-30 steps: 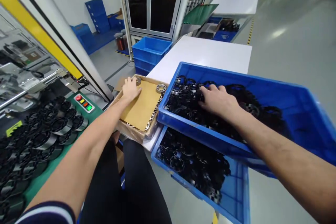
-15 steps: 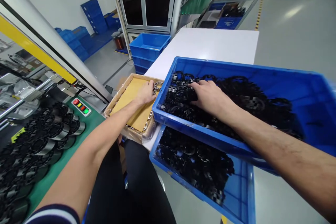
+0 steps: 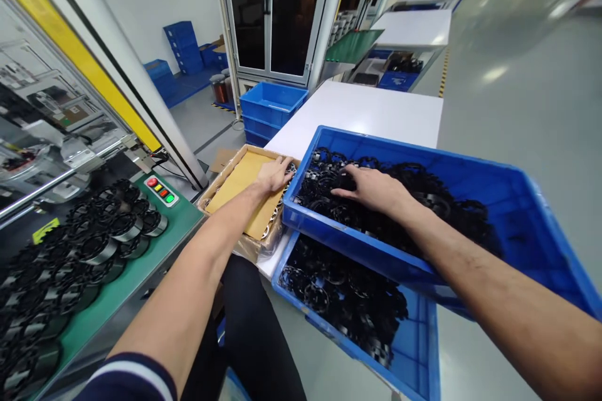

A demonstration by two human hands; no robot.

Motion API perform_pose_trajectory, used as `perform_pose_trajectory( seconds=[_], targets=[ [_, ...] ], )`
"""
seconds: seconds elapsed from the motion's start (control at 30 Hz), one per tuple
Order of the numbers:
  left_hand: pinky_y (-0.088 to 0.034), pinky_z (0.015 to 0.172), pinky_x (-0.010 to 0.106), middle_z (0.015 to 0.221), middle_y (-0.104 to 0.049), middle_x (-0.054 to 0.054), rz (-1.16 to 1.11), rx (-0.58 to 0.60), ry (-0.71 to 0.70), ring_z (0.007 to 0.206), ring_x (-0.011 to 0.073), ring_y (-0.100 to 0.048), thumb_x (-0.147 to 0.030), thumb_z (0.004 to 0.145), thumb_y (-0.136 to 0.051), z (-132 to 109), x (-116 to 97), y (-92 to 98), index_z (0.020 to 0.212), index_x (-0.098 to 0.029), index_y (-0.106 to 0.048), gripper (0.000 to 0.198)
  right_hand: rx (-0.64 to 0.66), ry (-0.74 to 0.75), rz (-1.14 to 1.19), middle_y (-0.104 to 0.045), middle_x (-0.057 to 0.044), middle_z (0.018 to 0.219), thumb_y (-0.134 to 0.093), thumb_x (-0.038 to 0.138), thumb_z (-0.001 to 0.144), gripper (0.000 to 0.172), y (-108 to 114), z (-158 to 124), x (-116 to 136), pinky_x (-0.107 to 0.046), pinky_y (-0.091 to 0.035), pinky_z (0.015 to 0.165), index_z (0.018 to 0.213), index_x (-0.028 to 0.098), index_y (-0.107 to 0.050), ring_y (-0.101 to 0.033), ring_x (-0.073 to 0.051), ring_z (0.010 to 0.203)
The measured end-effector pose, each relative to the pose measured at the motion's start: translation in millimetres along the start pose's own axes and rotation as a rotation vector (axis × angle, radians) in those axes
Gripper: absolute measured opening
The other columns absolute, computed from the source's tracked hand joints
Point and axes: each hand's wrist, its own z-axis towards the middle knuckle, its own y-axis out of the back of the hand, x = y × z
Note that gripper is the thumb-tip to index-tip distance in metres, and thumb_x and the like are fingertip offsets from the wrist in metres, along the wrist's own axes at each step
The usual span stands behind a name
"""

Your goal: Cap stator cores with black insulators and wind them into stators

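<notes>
Factory floor (image 3: 498, 119), grey, glossy. White bench (image 3: 376, 113) at centre; cabinet (image 3: 291, 12) with dark doors behind, stacked blue crates (image 3: 270, 116) on the bench's far left side. Green bench (image 3: 176, 222) on the left carries many black-and-silver rings (image 3: 101, 247) plus a button panel (image 3: 161, 191), red, yellow, orange and green. Yellow strip (image 3: 79, 44) on the machine frame above.

Large blue bin (image 3: 348, 239) at the right end of the work area, part-filled with a loose heap of black ring parts (image 3: 322, 185), mostly toward its left and middle; right end shows bare blue. Lower blue bin (image 3: 421, 332) sits beneath, partly covered by the upper one, also holding dark parts (image 3: 348, 294). Cardboard box (image 3: 226, 170), plastic-lined, directly left of the upper bin; brown sheet (image 3: 235, 185) lies inside, metal rings (image 3: 274, 216) show along the sheet's right edge.

Left hand (image 3: 274, 175): over the box, palm down, fingers reaching past the sheet at the rings on the right side; cannot tell whether it grips one. Right hand (image 3: 371, 188): inside the upper bin over the black ring parts, thumb spread away from the fingers, fingertips at the heap.
</notes>
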Motion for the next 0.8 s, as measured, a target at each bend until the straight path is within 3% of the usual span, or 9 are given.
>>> perform_pose_trajectory(
  seconds=[0.1, 0.2, 0.33, 0.47, 0.57, 0.63, 0.7, 0.73, 0.8],
  targets=[
    [-0.064, 0.132, 0.065, 0.167, -0.076, 0.018, -0.287, -0.125, 0.132, 0.150, 0.0357, -0.077, -0.054, 0.120, -0.079, -23, 3, 15.8, 0.166, -0.021, -0.072, 0.057, -0.198, 0.014, 0.125, -0.089, -0.023, 0.136, -0.075, 0.080, 0.110, 0.080, 17, -3, 0, -0.051, -0.067, 0.096, 0.162, 0.021, -0.066, -0.085, -0.041, 0.114],
    [-0.071, 0.119, 0.056, 0.149, -0.084, 0.018, -0.609, -0.210, 0.259, 0.132, 0.0316, -0.085, -0.070, 0.127, -0.054, -71, 7, 29.3, 0.155, -0.017, -0.075, 0.064, -0.402, 0.050, 0.264, -0.089, -0.019, 0.126, -0.062, 0.087, 0.115, 0.073, 30, -6, 3, -0.046, -0.065, 0.090, 0.148, 0.022, -0.068, -0.080, -0.032, 0.095],
    [-0.074, 0.084, 0.043, 0.110, -0.089, 0.019, -1.020, -0.174, 0.334, 0.096, 0.0301, -0.088, -0.093, 0.118, -0.014, -189, 9, 34.5, 0.118, -0.019, -0.080, 0.099, -0.568, 0.120, 0.392, -0.083, -0.007, 0.096, -0.070, 0.095, 0.106, 0.069, 47, -15, 15, -0.044, -0.059, 0.073, 0.127, 0.029, -0.066, -0.068, -0.024, 0.071],
    [-0.053, 0.048, 0.037, 0.082, -0.082, 0.015, -1.322, -0.084, 0.403, 0.065, 0.0290, -0.078, -0.117, 0.095, -0.036, -325, 14, 14.9, 0.091, -0.024, -0.074, 0.101, -0.657, 0.198, 0.458, -0.074, -0.002, 0.087, -0.084, 0.091, 0.100, 0.061, 63, -51, 45, -0.047, -0.057, 0.075, 0.117, 0.034, -0.067, -0.062, -0.024, 0.069],
    [-0.056, 0.056, 0.035, 0.075, -0.077, 0.009, -1.451, -0.148, 0.525, 0.065, 0.0263, -0.078, -0.112, 0.092, -0.062, -404, 14, -1.2, 0.089, -0.024, -0.072, 0.089, -0.650, 0.267, 0.548, -0.083, -0.012, 0.125, -0.088, 0.087, 0.100, 0.061, 44, -105, 96, -0.051, -0.057, 0.072, 0.131, 0.036, -0.074, -0.062, -0.024, 0.071],
    [-0.063, 0.068, 0.037, 0.076, -0.078, 0.005, -1.497, -0.219, 0.574, 0.068, 0.0261, -0.078, -0.104, 0.094, -0.072, -441, 11, -5.2, 0.112, -0.024, -0.080, 0.082, -0.556, 0.353, 0.647, -0.084, -0.011, 0.137, -0.095, 0.085, 0.095, 0.070, 15, -151, 148, -0.049, -0.057, 0.066, 0.147, 0.042, -0.076, -0.065, -0.024, 0.070],
    [-0.066, 0.077, 0.042, 0.081, -0.080, 0.002, -1.505, -0.278, 0.517, 0.073, 0.0276, -0.080, -0.095, 0.100, -0.073, -465, 8, -4.9, 0.148, -0.027, -0.076, 0.083, -0.419, 0.536, 0.840, -0.088, -0.006, 0.138, -0.107, 0.068, 0.091, 0.082, -18, -197, 206, -0.046, -0.059, 0.060, 0.164, 0.047, -0.074, -0.066, -0.021, 0.064],
    [-0.068, 0.082, 0.044, 0.086, -0.081, 0.001, -1.489, -0.308, 0.456, 0.079, 0.0292, -0.082, -0.091, 0.105, -0.071, -474, 7, -3.9, 0.160, -0.030, -0.070, 0.082, -0.282, 0.619, 0.883, -0.090, -0.004, 0.137, -0.107, 0.059, 0.095, 0.081, -33, -218, 234, -0.049, -0.068, 0.069, 0.168, 0.049, -0.072, -0.068, -0.021, 0.066],
    [-0.072, 0.098, 0.050, 0.099, -0.085, 0.004, -1.428, -0.362, 0.342, 0.103, 0.0338, -0.088, -0.082, 0.115, -0.064, -490, 7, -1.7, 0.169, -0.033, -0.065, 0.073, -0.208, 0.674, 1.017, -0.092, -0.005, 0.136, -0.104, 0.051, 0.100, 0.076, -59, -250, 282, -0.048, -0.072, 0.071, 0.170, 0.045, -0.073, -0.072, -0.021, 0.069]
  ],
)
